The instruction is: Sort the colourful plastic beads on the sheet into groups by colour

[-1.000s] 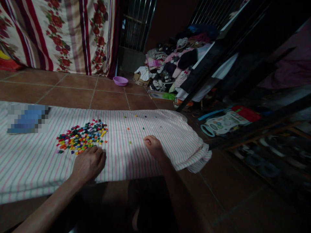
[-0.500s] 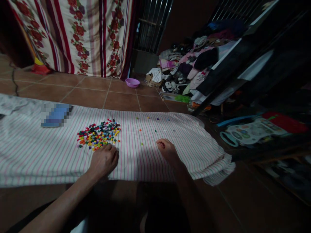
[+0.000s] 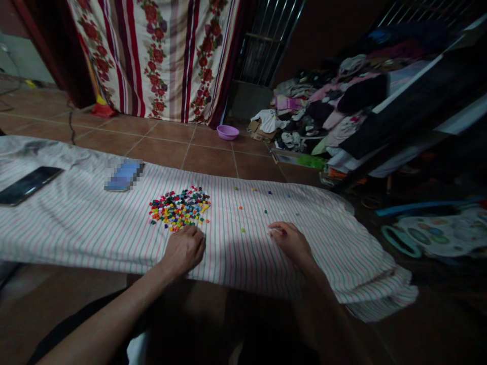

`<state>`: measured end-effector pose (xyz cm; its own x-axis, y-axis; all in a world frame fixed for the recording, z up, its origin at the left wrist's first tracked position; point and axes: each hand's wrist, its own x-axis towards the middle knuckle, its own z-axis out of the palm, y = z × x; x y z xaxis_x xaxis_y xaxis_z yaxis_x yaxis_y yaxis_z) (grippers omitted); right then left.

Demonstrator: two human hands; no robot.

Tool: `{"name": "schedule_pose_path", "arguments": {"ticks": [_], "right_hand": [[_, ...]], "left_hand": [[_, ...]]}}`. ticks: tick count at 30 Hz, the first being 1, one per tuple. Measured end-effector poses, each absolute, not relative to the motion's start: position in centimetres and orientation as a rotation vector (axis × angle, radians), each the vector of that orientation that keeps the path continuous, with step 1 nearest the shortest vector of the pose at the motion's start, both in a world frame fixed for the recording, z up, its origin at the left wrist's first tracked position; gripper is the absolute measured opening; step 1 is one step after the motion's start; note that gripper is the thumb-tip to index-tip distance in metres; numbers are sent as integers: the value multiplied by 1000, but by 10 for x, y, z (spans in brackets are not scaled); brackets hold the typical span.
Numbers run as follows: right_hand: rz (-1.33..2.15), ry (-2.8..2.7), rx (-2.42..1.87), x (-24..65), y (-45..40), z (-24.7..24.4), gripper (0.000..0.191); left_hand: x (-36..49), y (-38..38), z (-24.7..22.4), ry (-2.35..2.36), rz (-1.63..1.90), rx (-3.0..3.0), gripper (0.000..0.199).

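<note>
A pile of small multicoloured cubes [image 3: 178,208] lies on a striped cloth [image 3: 125,223]. Against its near edge rests my left hand [image 3: 185,247], back up, with the fingers curled under; anything inside them is hidden. My right hand [image 3: 291,241] is low over the cloth to the right, thumb and fingertips pinched together, and what is between them is too small to make out. Beyond and left of it, single cubes lie spaced out in rows: an orange cube [image 3: 240,208], a dark green cube [image 3: 266,211], a light green cube [image 3: 243,230], a blue cube [image 3: 287,195] and several others.
On the cloth to the left lie a dark phone [image 3: 30,185] and a second phone with a blurred screen [image 3: 125,175]. A purple basin [image 3: 228,133] stands on the tiled floor behind. Heaped clothes [image 3: 315,109] fill the back right, and a pale plastic toy [image 3: 437,234] is at the right.
The view has swung left, bringing the dark phone fully into sight. My right hand's fingers have stretched forward from a curl to a fingertip pinch. My left hand stays beside the pile.
</note>
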<state>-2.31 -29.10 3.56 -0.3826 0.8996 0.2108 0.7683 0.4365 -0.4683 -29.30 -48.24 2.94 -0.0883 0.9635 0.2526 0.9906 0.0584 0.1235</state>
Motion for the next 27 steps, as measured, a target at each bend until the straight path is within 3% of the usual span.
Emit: {"name": "schedule_pose_path", "arguments": {"ticks": [21, 27], "right_hand": [[605, -2511, -786, -219, -360, 36, 26], [580, -2643, -827, -257, -384, 36, 30]], "left_hand": [[-316, -501, 38, -2102, -642, -1829, 23], [-336, -513, 22, -2163, -616, -1649, 50]]}}
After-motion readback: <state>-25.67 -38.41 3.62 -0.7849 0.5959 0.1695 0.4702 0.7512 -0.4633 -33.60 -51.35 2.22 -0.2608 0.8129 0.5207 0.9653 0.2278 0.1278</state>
